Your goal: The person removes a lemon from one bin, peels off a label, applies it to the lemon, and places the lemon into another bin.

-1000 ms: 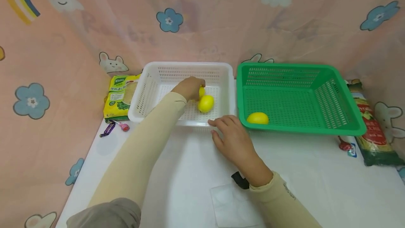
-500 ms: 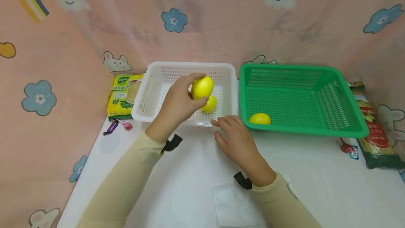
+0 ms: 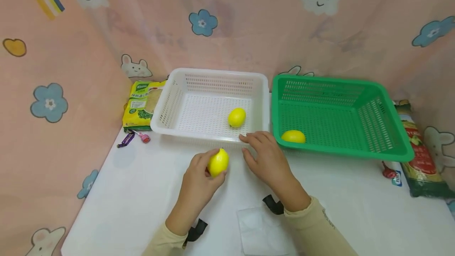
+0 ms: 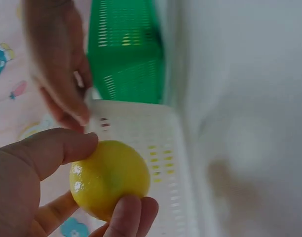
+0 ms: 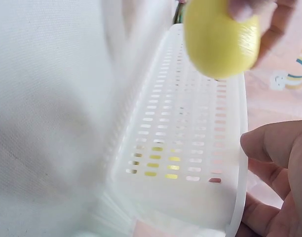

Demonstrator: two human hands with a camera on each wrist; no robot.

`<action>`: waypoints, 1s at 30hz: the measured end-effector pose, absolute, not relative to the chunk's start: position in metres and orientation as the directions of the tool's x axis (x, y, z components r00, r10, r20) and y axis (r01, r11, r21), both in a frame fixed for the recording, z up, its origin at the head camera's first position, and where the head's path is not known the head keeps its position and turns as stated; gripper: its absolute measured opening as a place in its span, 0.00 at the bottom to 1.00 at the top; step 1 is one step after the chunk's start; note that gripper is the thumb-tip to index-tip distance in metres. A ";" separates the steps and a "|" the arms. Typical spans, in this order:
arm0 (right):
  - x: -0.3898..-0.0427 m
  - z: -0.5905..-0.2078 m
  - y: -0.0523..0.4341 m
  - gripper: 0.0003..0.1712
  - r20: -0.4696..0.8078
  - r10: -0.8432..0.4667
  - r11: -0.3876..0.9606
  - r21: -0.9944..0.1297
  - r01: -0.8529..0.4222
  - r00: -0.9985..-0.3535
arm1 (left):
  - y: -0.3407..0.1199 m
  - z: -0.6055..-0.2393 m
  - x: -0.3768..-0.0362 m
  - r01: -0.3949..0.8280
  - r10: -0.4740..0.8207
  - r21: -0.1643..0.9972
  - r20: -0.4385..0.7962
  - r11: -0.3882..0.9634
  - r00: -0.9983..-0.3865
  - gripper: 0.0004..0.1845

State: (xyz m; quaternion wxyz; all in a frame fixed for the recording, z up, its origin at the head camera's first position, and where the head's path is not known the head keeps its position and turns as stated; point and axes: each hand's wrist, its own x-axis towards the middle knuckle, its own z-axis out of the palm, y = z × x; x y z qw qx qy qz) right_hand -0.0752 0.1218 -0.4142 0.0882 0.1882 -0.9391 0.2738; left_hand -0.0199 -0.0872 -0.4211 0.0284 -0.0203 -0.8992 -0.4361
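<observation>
The left hand (image 3: 199, 183) curls thumb and fingers round a smooth, glossy oval lemon (image 3: 218, 162), its grip closed on it above the white bench (image 3: 142, 192), just before the front wall of the perforated white plastic basket (image 3: 170, 102). The lemon's long axis tilts up toward the far right. The right hand (image 3: 264, 159) lies beside it, fingers relaxed, holding nothing, near the basket's front rim.

We see the white basket (image 3: 209, 104) left of the green basket (image 3: 337, 113), a lemon in each, our hands before them.
</observation>
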 end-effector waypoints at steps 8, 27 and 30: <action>-0.074 -0.416 0.121 0.23 0.282 -0.311 0.770 -0.486 -0.415 -0.908 | -0.086 -0.450 -0.015 0.064 -0.023 0.740 0.106 0.669 -0.994 0.31; -0.074 -0.414 0.122 0.25 0.237 -0.311 0.779 -0.491 -0.390 -0.920 | -0.093 -0.457 -0.011 0.124 0.076 0.561 0.108 0.818 -0.991 0.41; -0.075 -0.413 0.124 0.25 0.225 -0.326 0.769 -0.501 -0.396 -0.918 | -0.093 -0.450 0.000 0.230 0.151 0.507 0.192 0.831 -0.970 0.43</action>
